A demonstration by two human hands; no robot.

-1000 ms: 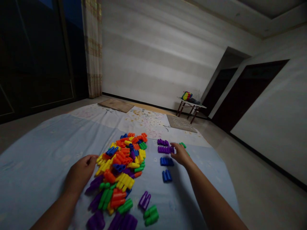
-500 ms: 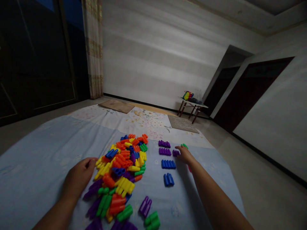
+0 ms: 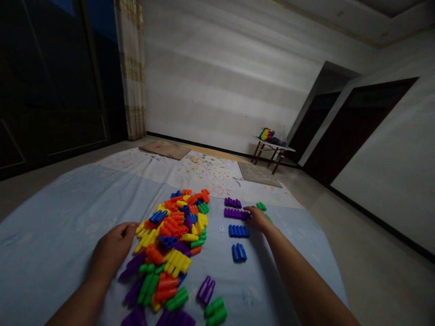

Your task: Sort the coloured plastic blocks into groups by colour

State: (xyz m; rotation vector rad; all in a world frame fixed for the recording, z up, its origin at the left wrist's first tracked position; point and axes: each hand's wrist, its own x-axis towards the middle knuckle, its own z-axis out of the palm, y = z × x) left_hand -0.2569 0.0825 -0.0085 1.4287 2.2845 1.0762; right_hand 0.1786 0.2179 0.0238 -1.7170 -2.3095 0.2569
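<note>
Head view shows two bare hands above a light blue cloth [image 3: 78,203] with pale floral patches. Along its middle, a loose pile [image 3: 173,226] of orange, yellow, blue, green and purple plastic pieces runs from the near edge of the picture toward the white flowered section. To the right of the pile, sorted pieces lie in separate groups: an upper purple row [image 3: 233,202] farthest away, a longer purple row [image 3: 235,213] just nearer, then a blue row [image 3: 239,231], then a blue pair [image 3: 239,252]. The right hand [image 3: 261,220] reaches to the right end of the longer purple row, its fingertips at the last piece; whether its grip pinches that piece or merely touches it, I cannot tell. Just beyond this hand lies a green piece [image 3: 261,206], with more green partly hidden behind the wrist. The left hand [image 3: 113,244] lies at the left side of the pile, fingers curled and thumb near some yellow pieces; I cannot tell whether its grip contains anything. Nearer the viewer, a purple pair [image 3: 205,290] and a green block [image 3: 216,311] lie just right of the pile.
</note>
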